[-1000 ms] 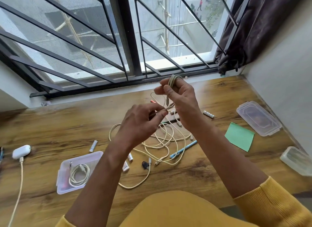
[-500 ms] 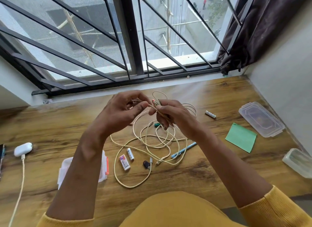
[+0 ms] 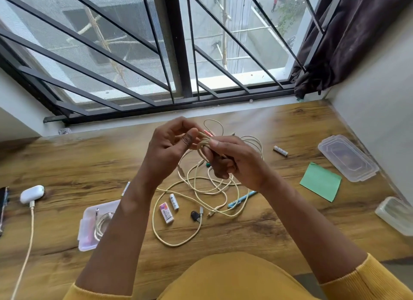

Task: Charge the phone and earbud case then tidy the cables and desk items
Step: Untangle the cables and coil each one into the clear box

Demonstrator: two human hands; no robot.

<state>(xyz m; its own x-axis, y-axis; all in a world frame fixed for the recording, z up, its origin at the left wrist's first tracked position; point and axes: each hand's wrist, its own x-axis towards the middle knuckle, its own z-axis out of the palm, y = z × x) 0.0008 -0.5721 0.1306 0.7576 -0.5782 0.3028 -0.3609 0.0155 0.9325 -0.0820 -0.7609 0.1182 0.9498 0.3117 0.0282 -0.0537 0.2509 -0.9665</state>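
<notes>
A long cream cable (image 3: 201,188) lies in loose tangled loops on the wooden desk (image 3: 279,228). Above the tangle, my right hand (image 3: 232,163) grips a small coil of this cable. My left hand (image 3: 169,148) pinches a strand of it beside the coil. A white earbud case (image 3: 32,193) sits at the far left with a cream cable (image 3: 26,237) plugged into it. The dark edge of a phone (image 3: 3,207) shows at the left border. A clear box (image 3: 89,226) near my left forearm holds a coiled white cable (image 3: 101,225).
An eraser (image 3: 166,212), a battery (image 3: 173,202), a small black piece (image 3: 195,215) and a blue pen (image 3: 240,199) lie by the tangle. Another battery (image 3: 280,150), a green note (image 3: 320,181), a clear lid (image 3: 347,157) and a clear box (image 3: 396,215) are on the right.
My hands came together lower over the tangle. The right hand now holds more loops wound into a coil, and the left hand has shifted from the desk side up to the coil.
</notes>
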